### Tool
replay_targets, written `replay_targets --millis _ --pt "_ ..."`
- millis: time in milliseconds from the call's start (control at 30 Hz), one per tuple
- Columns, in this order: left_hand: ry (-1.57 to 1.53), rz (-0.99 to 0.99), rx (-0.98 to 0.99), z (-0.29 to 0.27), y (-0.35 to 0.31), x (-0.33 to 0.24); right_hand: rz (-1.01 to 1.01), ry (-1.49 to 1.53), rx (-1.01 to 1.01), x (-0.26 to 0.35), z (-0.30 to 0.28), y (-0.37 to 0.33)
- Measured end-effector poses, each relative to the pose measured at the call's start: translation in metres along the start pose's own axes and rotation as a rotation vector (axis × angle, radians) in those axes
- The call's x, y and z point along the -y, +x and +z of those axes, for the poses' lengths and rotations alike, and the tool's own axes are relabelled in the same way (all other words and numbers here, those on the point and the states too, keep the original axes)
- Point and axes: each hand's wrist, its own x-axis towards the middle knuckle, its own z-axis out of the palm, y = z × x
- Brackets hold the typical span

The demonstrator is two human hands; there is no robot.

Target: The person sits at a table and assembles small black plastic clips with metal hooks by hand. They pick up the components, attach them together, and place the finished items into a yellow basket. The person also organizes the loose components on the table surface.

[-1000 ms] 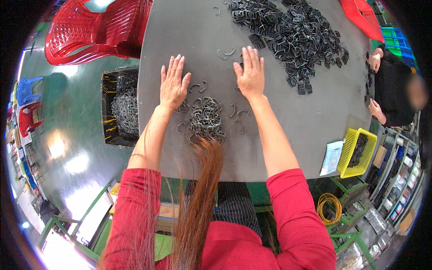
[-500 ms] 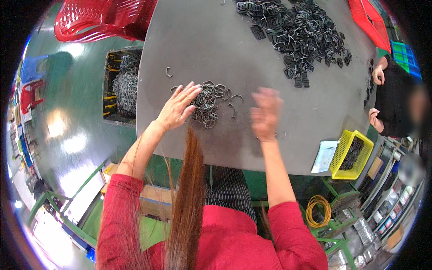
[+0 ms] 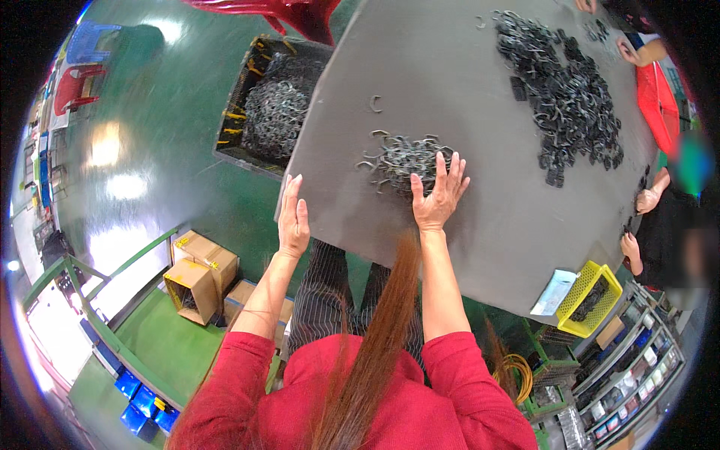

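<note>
A small heap of bent metal hooks [image 3: 401,159] lies on the grey table [image 3: 360,217]. My right hand [image 3: 439,196] is at the heap's right side, fingers spread and partly over the hooks. Whether its fingertips touch them I cannot tell. By the table's left edge is my left hand [image 3: 294,219], fingers stretched upward, with nothing in it. One loose hook [image 3: 376,103] lies apart, beyond the heap. Farther off to the right spreads a large pile of black buckle-like pieces with metal hooks [image 3: 570,97].
A black crate of metal hooks [image 3: 274,105] stands on the floor left of the table. At the right edge are a yellow basket [image 3: 592,300] and a pale blue packet [image 3: 555,291]. A co-worker's hands [image 3: 651,193] work there. Cardboard boxes [image 3: 196,281] sit lower left.
My view has turned, so the table appears shifted right. My left hand has left the heap for the table's edge. My right hand has come in against the heap, now gathered closer together.
</note>
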Motion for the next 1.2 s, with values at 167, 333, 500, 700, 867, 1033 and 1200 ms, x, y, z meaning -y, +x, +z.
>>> replay_targets --millis 167,333,500,700,867,1033,1200 --pt "-0.022 -0.05 -0.035 -0.05 -0.011 0.049 -0.055 -0.051 -0.01 0.066 0.04 0.01" --pt "-0.054 -0.09 -0.044 -0.095 -0.006 0.085 -0.048 -0.093 -0.025 0.132 0.086 0.007" --pt "-0.093 -0.13 -0.12 -0.134 -0.002 0.12 -0.051 -0.068 -0.059 0.211 0.135 0.013" --pt "-0.064 -0.215 -0.182 -0.163 0.006 0.136 -0.065 0.113 -0.014 0.297 0.197 0.031" --pt "-0.082 -0.166 -0.168 -0.164 0.004 0.15 -0.171 0.136 -0.194 0.291 0.145 0.064" --pt "0.18 0.085 0.194 -0.14 0.0 0.143 0.31 -0.296 -0.299 0.124 0.078 0.08" --pt "0.653 0.741 0.57 -0.07 0.008 0.111 0.223 -0.314 -0.196 0.108 0.1 0.08"
